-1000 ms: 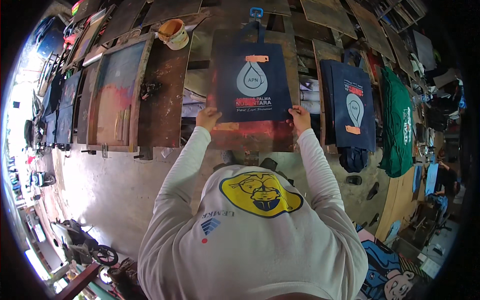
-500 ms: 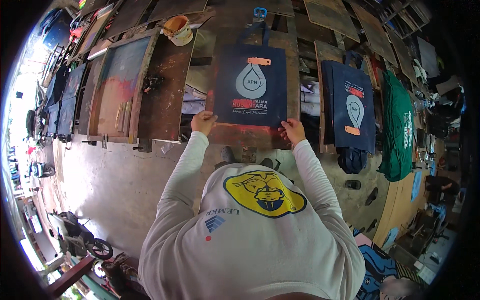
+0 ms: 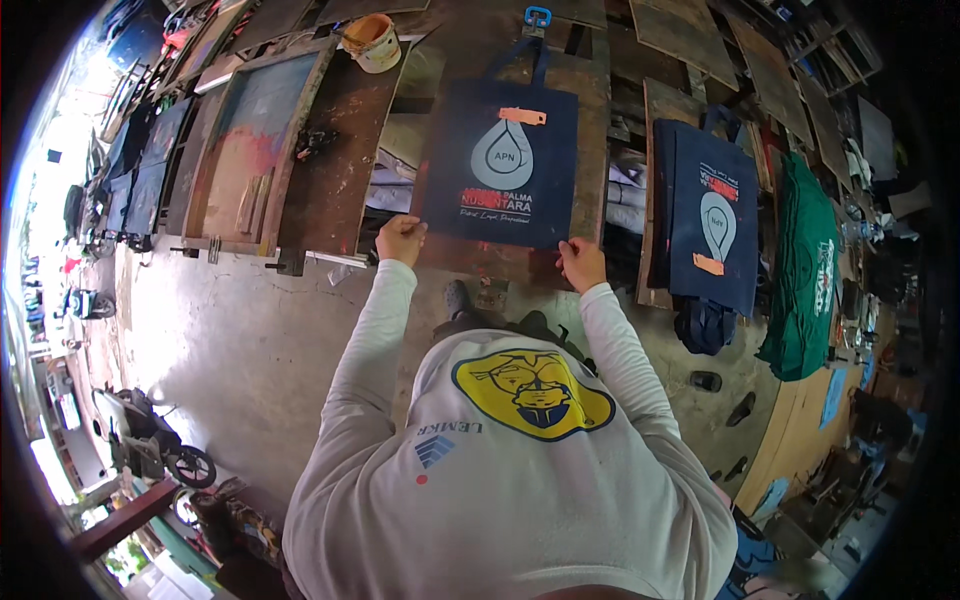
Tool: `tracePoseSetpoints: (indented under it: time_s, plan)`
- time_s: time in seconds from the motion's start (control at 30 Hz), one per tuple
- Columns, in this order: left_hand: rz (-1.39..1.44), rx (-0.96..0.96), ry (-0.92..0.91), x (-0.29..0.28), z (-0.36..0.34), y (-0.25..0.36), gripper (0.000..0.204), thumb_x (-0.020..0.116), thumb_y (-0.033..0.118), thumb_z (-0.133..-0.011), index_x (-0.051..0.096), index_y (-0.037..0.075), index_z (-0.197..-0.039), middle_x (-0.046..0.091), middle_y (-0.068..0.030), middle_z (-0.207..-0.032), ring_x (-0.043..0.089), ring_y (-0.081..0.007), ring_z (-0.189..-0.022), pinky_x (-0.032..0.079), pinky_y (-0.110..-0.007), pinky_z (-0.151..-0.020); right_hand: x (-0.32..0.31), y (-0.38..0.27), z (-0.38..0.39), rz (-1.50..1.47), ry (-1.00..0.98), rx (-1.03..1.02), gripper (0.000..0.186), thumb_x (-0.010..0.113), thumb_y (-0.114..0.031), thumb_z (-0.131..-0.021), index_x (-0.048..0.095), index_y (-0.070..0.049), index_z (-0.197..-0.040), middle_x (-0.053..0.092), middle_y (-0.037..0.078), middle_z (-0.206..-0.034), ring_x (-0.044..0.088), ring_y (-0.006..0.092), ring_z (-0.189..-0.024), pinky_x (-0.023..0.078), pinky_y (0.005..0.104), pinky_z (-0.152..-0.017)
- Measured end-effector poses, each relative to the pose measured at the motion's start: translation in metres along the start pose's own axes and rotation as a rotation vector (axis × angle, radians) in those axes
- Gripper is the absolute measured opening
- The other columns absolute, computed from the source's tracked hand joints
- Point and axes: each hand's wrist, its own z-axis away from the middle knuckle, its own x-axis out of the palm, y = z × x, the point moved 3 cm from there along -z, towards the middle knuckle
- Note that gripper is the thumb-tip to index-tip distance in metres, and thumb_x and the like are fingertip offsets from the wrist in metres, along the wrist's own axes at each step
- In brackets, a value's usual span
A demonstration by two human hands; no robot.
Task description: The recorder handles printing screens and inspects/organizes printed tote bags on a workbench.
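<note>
A navy tote bag [image 3: 450, 150] with a white drop-shaped print and orange and red patches lies flat on a dark wooden board [image 3: 590, 100]. Its handles stretch toward a blue clip [image 3: 537, 18] at the board's far end. My left hand [image 3: 401, 240] pinches the bag's near left corner. At the near right corner, my right hand [image 3: 582, 264] is closed on the fabric between thumb and fingers. Off to the right, a stack of similar navy tote bags [image 3: 738, 245] lies with its print the other way round.
Green bags [image 3: 800, 270] hang beside the navy stack. To the left stand a framed screen [image 3: 240, 150] and a paint-stained bucket [image 3: 371, 45]. Sandals [image 3: 706, 381] lie on the concrete floor [image 3: 240, 340], and a motorcycle [image 3: 150, 440] is parked at lower left.
The view has tilted and shifted slightly. Both hands keep their grip on the near corners, and the bag's near edge appears a little straighter against the board.
</note>
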Motion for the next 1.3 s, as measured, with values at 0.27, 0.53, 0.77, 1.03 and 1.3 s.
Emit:
tracePoseSetpoints:
  time_s: [0.27,0.53,0.77,1.03,1.3]
  plan:
    - [0.128,-0.097,0.012,0.003,-0.003,-0.028,0.016,0.075,0.002,-0.083,0.067,-0.002,-0.095,0.069,-0.0081,-0.082,0.065,-0.0132,-0.065,0.055,-0.024,-0.056,-0.001,-0.003,0.003,0.064,-0.053,-0.048,0.027,0.059,-0.024,-0.094,0.066,-0.001,-0.081,0.068,0.007,-0.062,0.063,0.0143,-0.047,0.048,0.0299,-0.046]
    - [0.249,-0.054,-0.043,0.005,0.004,-0.028,0.019,0.075,0.006,-0.082,0.067,-0.003,-0.096,0.07,-0.0097,-0.085,0.068,-0.0151,-0.07,0.058,-0.027,-0.061,-0.001,0.006,0.004,0.045,-0.062,-0.013,0.028,0.06,-0.024,-0.094,0.064,-0.002,-0.078,0.067,0.007,-0.062,0.062,0.0137,-0.047,0.047,0.0291,-0.045]
    - [0.287,-0.091,-0.104,0.005,0.001,-0.031,0.017,0.075,0.005,-0.081,0.066,-0.003,-0.093,0.069,-0.0105,-0.084,0.067,-0.0154,-0.066,0.057,-0.027,-0.058,0.004,0.014,0.013,-0.092,-0.018,-0.008,0.028,0.06,-0.024,-0.091,0.068,-0.002,-0.076,0.066,0.007,-0.061,0.065,0.015,-0.054,0.049,0.03,-0.053]
    - [0.317,-0.102,-0.156,0.0,0.002,-0.03,0.012,0.074,0.002,-0.082,0.064,-0.002,-0.087,0.067,-0.008,-0.079,0.066,-0.0135,-0.061,0.056,-0.026,-0.054,0.01,0.011,0.016,0.067,0.188,-0.123,0.026,0.066,-0.023,-0.089,0.069,-0.001,-0.075,0.064,0.005,-0.059,0.062,0.0109,-0.052,0.048,0.0255,-0.052]
    - [0.277,-0.006,-0.177,-0.005,0.006,-0.025,0.013,0.074,0.003,-0.082,0.064,-0.002,-0.089,0.067,-0.0066,-0.077,0.067,-0.0125,-0.063,0.056,-0.025,-0.055,0.008,0.008,0.022,0.116,0.218,-0.027,0.018,0.071,-0.019,-0.078,0.071,-0.002,-0.072,0.067,0.006,-0.059,0.065,0.0119,-0.051,0.051,0.0264,-0.051]
